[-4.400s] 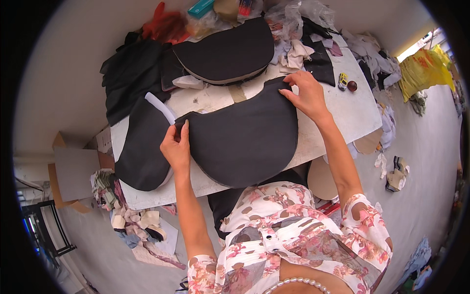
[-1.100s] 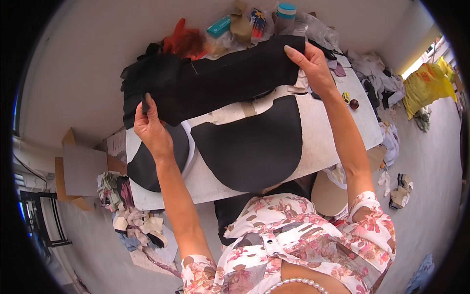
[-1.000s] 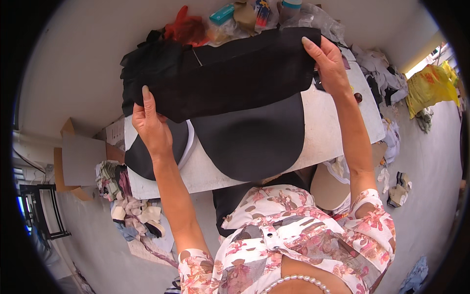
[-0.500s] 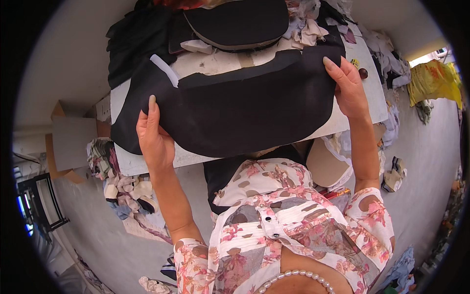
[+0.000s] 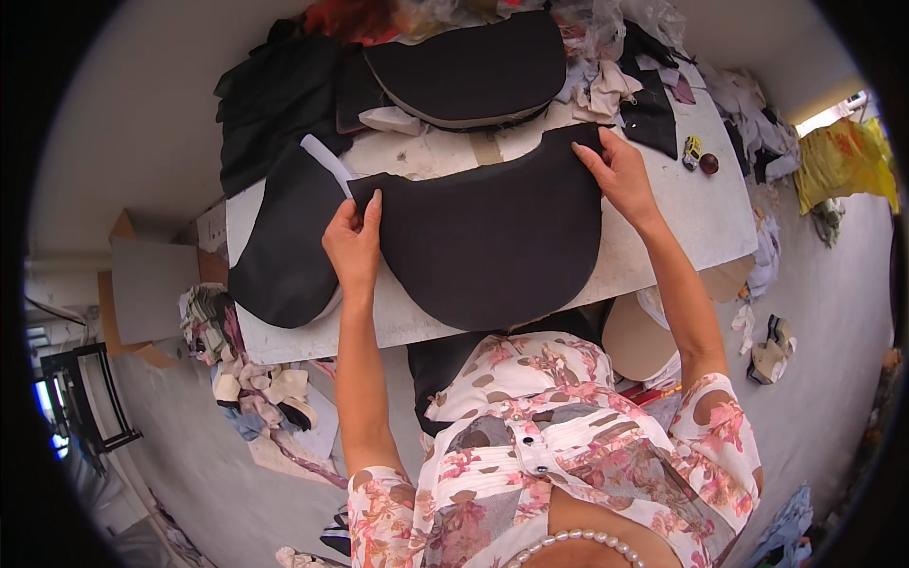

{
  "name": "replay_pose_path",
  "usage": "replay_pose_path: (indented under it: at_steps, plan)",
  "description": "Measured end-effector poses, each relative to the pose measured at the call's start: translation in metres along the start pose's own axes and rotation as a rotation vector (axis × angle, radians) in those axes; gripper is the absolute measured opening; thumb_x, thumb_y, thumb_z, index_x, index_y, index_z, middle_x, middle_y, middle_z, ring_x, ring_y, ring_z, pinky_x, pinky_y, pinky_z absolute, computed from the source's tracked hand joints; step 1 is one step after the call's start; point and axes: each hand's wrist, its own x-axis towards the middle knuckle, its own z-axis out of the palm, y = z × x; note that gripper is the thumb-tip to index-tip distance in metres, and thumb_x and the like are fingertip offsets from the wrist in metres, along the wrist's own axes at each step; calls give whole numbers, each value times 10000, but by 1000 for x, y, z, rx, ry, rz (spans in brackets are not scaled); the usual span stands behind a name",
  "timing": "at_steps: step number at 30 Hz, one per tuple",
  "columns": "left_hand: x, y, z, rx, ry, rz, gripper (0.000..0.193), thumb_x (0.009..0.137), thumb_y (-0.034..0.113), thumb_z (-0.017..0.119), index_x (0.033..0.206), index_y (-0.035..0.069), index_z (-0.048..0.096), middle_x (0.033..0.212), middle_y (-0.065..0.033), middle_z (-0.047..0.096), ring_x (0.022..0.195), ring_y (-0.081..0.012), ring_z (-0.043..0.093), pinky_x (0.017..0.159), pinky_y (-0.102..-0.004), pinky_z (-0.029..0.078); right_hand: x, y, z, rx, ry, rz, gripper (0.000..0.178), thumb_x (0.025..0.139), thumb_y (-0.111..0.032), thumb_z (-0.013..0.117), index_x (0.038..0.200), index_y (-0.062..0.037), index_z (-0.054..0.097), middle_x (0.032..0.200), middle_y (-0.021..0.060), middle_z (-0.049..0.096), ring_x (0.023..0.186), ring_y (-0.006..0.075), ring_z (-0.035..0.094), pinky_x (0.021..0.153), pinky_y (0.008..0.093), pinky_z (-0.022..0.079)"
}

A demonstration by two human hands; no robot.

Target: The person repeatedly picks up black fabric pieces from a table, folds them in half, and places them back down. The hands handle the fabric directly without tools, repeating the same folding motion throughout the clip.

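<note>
A black half-moon piece of fabric is stretched between my two hands, its rounded edge toward me and its hollowed edge facing away. The left upper corner is pinched between the thumb and fingers of my left hand. My right hand grips the right upper corner, thumb on top. Beyond my left fingers, a narrow white strip sticks out over another black curved piece lying on the table. At the table's far side rests a stack of black half-moon pieces with pale edges.
The white table carries a small yellow toy car and a dark red ball at right. Crumpled black cloth lies far left. A cardboard box, fabric scraps and a yellow bag surround the table.
Both hands have come closer together, the right one moving left. The half-moon piece now hangs narrower and more deeply curved, uncovering the toy car and more of the other black piece.
</note>
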Motion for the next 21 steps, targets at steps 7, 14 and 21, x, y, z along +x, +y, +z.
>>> replay_pose_path:
  at_steps: [7,14,21]
  plan:
    - [0,-6,4,49,22,-37,277,878,240,722,767,25,587,579,90,402,542,-5,329,483,-201,245,-2,-2,7,-330,117,-114,264,874,-253,677,872,-20,553,586,119,532,516,266,534,513,362,419]
    - [-12,14,-5,329,122,293,362,900,283,673,1179,60,617,984,-87,636,902,-199,598,784,-289,462,-18,-39,-2,-629,174,-331,475,883,-374,638,1280,-132,539,1201,145,567,1109,316,533,904,413,430]
    - [-24,12,14,622,-370,556,487,955,401,508,1384,171,505,1533,-132,287,1431,-338,207,1158,-527,110,-34,-28,31,-778,-237,-446,644,927,-530,484,1460,-183,382,1534,155,261,1443,349,159,1172,517,73]
